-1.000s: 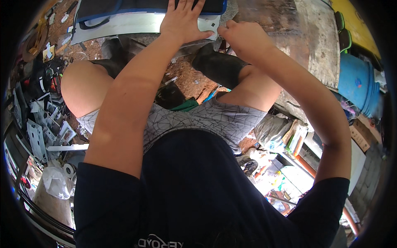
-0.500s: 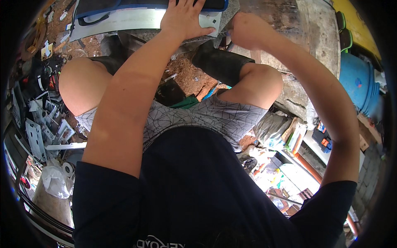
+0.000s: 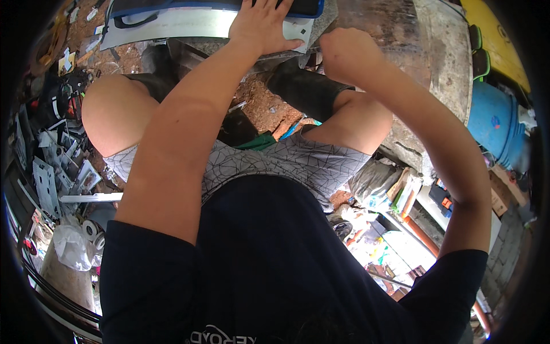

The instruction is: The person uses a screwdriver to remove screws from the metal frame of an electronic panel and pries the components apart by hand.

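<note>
My left hand (image 3: 262, 27) lies with fingers spread on a pale metallic panel (image 3: 183, 31), its thumb stretched toward the panel's right corner. A dark, blue-edged flat piece (image 3: 308, 7) runs along the panel's far side, and a black handle-like strap (image 3: 135, 22) curves over its left part. Just right of that corner, my right hand (image 3: 352, 57) is closed in a fist. What its fingers hold is hidden; a thin dark bit shows beside them. The panel rests on a worn grey surface above my knees.
A worn wooden board (image 3: 395, 34) extends to the right of my right hand. Beyond it stand a blue barrel (image 3: 494, 117) and a yellow surface (image 3: 501, 37). Scrap parts (image 3: 48, 178) and a clear plastic bag (image 3: 74, 246) lie at the left. Reddish debris covers the ground between my legs.
The whole view has shifted a little, so the panel sits slightly farther right and lower. My left hand keeps pressing flat; my right hand stays closed, slightly lower beside the panel's corner.
</note>
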{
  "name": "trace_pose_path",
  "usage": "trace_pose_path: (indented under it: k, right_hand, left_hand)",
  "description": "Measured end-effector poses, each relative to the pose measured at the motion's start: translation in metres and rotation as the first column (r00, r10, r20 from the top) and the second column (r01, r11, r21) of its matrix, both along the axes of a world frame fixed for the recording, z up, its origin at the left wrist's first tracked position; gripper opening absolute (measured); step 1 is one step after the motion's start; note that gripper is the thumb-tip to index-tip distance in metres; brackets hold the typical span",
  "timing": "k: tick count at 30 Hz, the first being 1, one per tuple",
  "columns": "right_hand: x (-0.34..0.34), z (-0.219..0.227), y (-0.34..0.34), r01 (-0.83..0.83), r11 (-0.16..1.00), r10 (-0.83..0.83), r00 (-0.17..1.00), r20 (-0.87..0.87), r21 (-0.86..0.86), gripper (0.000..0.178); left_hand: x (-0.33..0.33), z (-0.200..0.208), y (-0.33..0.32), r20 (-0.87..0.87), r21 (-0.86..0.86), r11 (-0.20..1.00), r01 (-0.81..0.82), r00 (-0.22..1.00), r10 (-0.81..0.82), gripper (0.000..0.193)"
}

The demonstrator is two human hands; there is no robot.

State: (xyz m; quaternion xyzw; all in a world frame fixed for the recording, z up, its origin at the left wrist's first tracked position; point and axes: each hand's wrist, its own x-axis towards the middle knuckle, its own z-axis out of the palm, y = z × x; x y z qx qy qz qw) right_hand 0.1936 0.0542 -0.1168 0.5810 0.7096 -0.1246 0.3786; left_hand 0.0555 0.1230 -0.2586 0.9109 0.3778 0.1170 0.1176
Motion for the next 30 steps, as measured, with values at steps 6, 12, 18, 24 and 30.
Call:
trace_pose_path:
  k: [6, 12, 18, 24, 30]
  right_hand:
    - [0.047, -0.02, 0.03, -0.158, 0.976, 0.103, 0.942, -0.319, -0.15, 0.023]
    - [0.046, -0.004, 0.023, 0.302, 0.916, -0.348, 0.926, -0.148, -0.266, 0.028]
    - [0.015, -0.007, 0.004, -0.014, 0.998, 0.018, 0.998, -0.054, 0.063, 0.015]
    - [0.013, 0.001, -0.005, -0.414, 0.89, 0.436, 0.896, -0.089, 0.193, 0.012]
    - [0.001, 0.004, -0.008, -0.185, 0.979, 0.179, 0.981, 0.075, 0.081, 0.012]
  left_hand:
    - [0.0, 0.003, 0.0, -0.037, -0.041, 0.999, 0.009, 0.999, -0.011, 0.113]
    - [-0.001, 0.005, 0.001, -0.072, -0.073, 0.997, 0.022, 0.997, -0.027, 0.112]
    - [0.001, -0.002, 0.001, -0.025, 0.012, 1.0, -0.009, 1.0, 0.009, 0.112]
    - [0.0, 0.0, 0.002, -0.039, -0.048, 0.999, 0.022, 0.999, -0.024, 0.111]
    - [0.0, 0.0, 0.001, -0.067, -0.041, 0.999, 0.026, 0.997, -0.029, 0.111]
